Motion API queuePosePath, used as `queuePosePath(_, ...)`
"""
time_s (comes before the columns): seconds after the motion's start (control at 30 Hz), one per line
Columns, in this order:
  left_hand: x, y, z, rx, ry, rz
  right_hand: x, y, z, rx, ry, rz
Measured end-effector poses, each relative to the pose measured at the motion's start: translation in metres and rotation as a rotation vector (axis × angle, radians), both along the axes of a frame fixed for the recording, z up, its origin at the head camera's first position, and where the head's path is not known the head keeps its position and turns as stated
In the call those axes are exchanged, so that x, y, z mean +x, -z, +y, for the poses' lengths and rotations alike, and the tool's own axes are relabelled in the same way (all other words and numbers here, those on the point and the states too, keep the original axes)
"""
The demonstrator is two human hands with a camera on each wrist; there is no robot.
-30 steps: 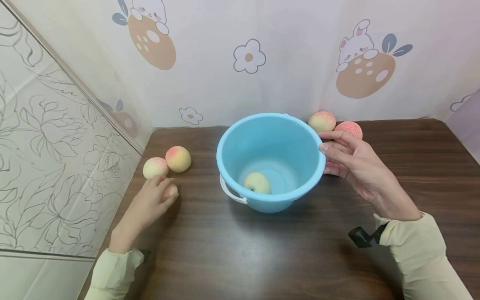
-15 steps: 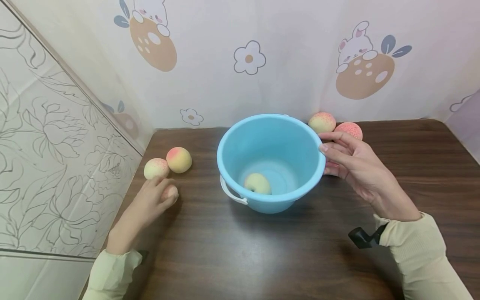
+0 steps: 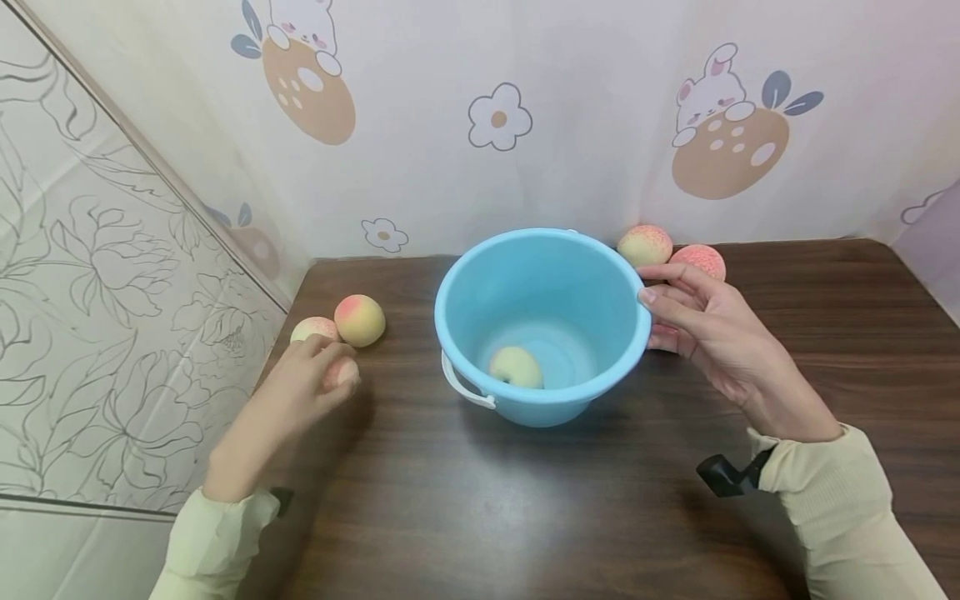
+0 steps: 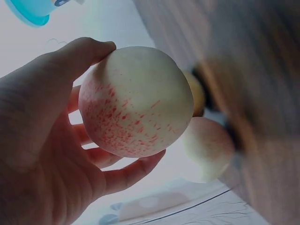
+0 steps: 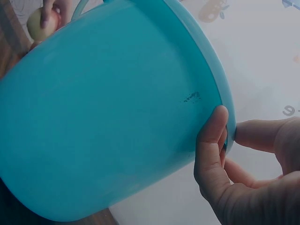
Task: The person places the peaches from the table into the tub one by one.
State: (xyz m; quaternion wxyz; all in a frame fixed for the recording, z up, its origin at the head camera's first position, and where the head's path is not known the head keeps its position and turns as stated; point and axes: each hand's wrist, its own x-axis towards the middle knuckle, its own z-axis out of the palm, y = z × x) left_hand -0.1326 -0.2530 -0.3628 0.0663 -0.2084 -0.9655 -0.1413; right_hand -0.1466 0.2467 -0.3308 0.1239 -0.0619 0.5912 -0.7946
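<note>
My left hand grips a pale peach with red speckles, thumb on one side and fingers curled round the other. Beyond it, at the table's left, lie a pale speckled peach and a yellow-pink peach. A light blue bucket stands upright in the middle, one peach on its bottom. The right hand pinches the bucket's right rim between thumb and fingers; the right wrist view shows this pinch closely.
Behind the right hand, a speckled peach and a pinker peach lie near the wall. The bucket's white handle hangs down at its left front. A patterned wall borders the dark wooden table on the left.
My left hand has shifted slightly with the peach in its grip and now covers more of the pale peach behind it. The right hand and bucket stay put.
</note>
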Motion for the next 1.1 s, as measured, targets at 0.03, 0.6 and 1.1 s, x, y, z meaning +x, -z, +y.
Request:
queuePosePath(0.03, -0.001, -0.002, 0.001, -0.003, 0.006, 0.012, 0.0, 0.0, 0.0, 0.001, 0.0, -0.001)
queuePosePath(0.6, -0.019, -0.049, 0.02, -0.03, 0.089, 0.111, 0.001, -0.001, 0.0, 0.011, 0.001, 0.0)
queuePosePath(1.1, -0.032, -0.083, 0.045, -0.071, 0.159, 0.143, 0.001, -0.001, -0.001, 0.007, 0.0, -0.001)
